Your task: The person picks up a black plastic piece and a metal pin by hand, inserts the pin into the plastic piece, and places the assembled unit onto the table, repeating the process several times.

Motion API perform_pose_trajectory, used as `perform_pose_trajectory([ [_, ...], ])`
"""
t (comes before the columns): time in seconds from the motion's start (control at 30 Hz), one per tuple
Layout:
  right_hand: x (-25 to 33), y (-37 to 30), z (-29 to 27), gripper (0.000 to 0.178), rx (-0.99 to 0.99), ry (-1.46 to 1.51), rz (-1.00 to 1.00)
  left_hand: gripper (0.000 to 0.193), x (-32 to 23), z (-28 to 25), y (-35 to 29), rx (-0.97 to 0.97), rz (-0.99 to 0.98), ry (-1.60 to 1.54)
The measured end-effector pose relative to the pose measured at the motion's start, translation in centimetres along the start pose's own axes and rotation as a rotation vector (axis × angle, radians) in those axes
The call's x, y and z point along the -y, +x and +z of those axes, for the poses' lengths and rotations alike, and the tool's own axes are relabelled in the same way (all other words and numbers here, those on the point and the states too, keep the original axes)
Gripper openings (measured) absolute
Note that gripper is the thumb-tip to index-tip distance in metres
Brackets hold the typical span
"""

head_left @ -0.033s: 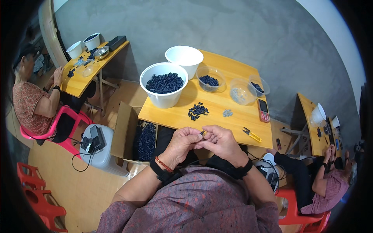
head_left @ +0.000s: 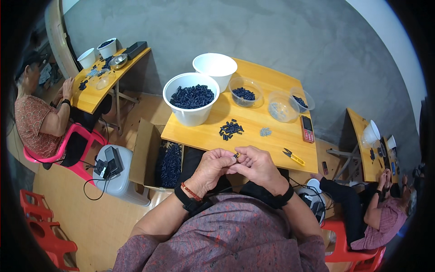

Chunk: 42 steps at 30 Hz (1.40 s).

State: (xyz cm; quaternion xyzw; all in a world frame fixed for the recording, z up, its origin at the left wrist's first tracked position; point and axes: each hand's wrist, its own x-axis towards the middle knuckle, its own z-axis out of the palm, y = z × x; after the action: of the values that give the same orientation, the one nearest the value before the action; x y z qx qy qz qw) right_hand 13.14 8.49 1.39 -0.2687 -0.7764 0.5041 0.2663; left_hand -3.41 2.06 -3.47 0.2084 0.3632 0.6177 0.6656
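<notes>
In front of my body, at the table's near edge, my left hand (head_left: 212,167) and my right hand (head_left: 257,164) meet fingertip to fingertip. Both are closed in a pinch on a small black part (head_left: 236,155), mostly covered by the fingers. Just beyond them a loose pile of short black tubular parts (head_left: 231,130) lies on the yellow wooden table (head_left: 267,79). To its right sits a little heap of small clear or silvery pieces (head_left: 265,132). Yellow-handled thread snips (head_left: 294,157) lie right of my right hand.
A white bucket (head_left: 191,115) full of black parts stands at left, another white bucket (head_left: 215,59) behind it. Clear bowls (head_left: 283,107) and a red phone (head_left: 307,130) are at right. An open carton (head_left: 145,154) sits below left. Co-workers sit at both sides.
</notes>
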Motion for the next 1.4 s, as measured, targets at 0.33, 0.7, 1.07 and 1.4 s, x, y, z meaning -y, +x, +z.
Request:
perform_pose_trajectory([
  [0.33,-0.1,0.4,0.5,0.019,-0.049,-0.421,-0.224,0.005,-0.8,0.4,-0.4,0.019,-0.056,-0.012],
  [0.7,-0.2,0.1,0.2,0.024,-0.105,-0.272,-0.125,0.007,-0.1,0.3,-0.2,-0.016,0.031,0.105],
  [1.07,0.3,0.1,0.0,0.024,-0.034,-0.17,-0.07,0.007,-0.3,0.0,-0.2,-0.029,0.04,0.095],
  [1.4,-1.6,0.7,-1.2,0.009,-0.042,-0.159,-0.112,0.007,-0.2,0.6,-0.2,-0.007,0.091,0.204],
])
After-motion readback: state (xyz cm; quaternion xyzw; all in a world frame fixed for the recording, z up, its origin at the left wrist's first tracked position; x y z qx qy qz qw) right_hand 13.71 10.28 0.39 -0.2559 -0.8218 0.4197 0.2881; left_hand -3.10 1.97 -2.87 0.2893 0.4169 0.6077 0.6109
